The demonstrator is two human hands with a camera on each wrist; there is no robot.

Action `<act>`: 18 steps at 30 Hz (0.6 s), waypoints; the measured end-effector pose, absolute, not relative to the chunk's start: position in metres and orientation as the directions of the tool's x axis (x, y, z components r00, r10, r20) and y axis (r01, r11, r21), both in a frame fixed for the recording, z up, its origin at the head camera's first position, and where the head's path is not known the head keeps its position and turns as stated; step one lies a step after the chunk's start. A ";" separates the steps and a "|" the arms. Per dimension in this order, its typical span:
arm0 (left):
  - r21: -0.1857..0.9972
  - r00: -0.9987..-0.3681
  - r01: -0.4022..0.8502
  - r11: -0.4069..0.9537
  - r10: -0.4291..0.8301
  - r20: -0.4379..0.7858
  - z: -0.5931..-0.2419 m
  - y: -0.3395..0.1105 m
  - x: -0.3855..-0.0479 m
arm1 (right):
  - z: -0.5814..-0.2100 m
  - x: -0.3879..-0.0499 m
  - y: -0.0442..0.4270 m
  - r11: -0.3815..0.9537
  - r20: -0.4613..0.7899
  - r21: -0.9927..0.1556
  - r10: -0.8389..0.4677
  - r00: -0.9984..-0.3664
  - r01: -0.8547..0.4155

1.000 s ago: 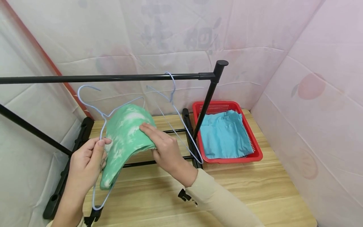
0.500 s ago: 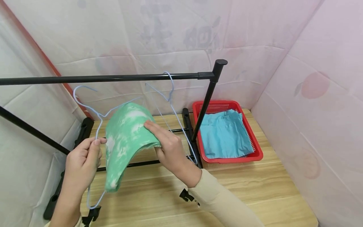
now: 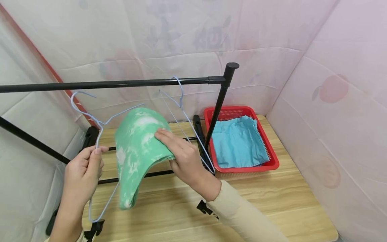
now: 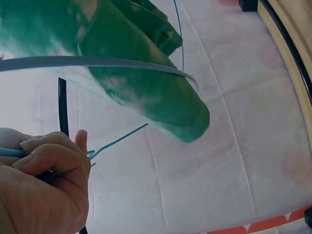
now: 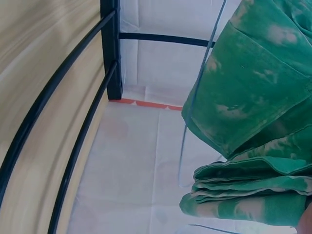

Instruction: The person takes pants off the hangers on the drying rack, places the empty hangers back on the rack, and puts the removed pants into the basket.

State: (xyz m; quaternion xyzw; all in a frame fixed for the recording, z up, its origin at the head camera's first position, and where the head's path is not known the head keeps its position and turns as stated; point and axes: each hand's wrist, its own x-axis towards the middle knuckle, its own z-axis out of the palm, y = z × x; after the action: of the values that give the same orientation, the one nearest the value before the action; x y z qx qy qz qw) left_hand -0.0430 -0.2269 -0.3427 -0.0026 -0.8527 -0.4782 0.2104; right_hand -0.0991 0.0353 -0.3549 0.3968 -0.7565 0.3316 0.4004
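Note:
My left hand (image 3: 83, 174) pinches a pale blue wire hanger (image 3: 102, 122) between thumb and fingers, a little below its hook. The hanger is tilted, its hook off the rail. My right hand (image 3: 187, 156) holds a folded green-and-white mottled cloth (image 3: 140, 144), fingers on top and thumb underneath. The cloth droops over to the left beside the hanger and covers part of its wire. In the left wrist view a hanger wire (image 4: 131, 63) crosses before the cloth. Whether the cloth passes through the hanger, I cannot tell. Stacked folds (image 5: 253, 185) show in the right wrist view.
A black rack rail (image 3: 121, 84) spans the back, with a second pale blue hanger (image 3: 180, 101) hooked on it near the right post (image 3: 222, 95). To the right, a red basket (image 3: 273, 161) on the wooden table (image 3: 272, 205) holds blue folded cloth (image 3: 239, 143).
My left hand and its hanger have shifted left. My right hand has moved slightly right with the green cloth, widening the gap between the hands.

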 end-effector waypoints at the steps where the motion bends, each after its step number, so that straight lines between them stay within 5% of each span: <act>1: 0.813 -0.912 0.203 0.546 -0.196 0.360 -0.343 -0.227 -0.043 | -0.353 -0.098 0.037 0.464 0.870 -0.174 -0.342 -0.356 -0.869; 18: 0.799 -0.918 0.177 0.575 -0.195 0.344 -0.343 -0.231 -0.042 | -0.326 -0.082 0.074 0.408 0.881 -0.057 -0.408 -0.238 -0.911</act>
State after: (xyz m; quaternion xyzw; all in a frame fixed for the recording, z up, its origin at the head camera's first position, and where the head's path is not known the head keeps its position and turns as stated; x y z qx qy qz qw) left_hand -0.0425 -0.2308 -0.3431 0.0051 -0.8641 -0.4610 0.2018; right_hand -0.0819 0.0737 -0.3259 0.4534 -0.7273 0.3003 0.4186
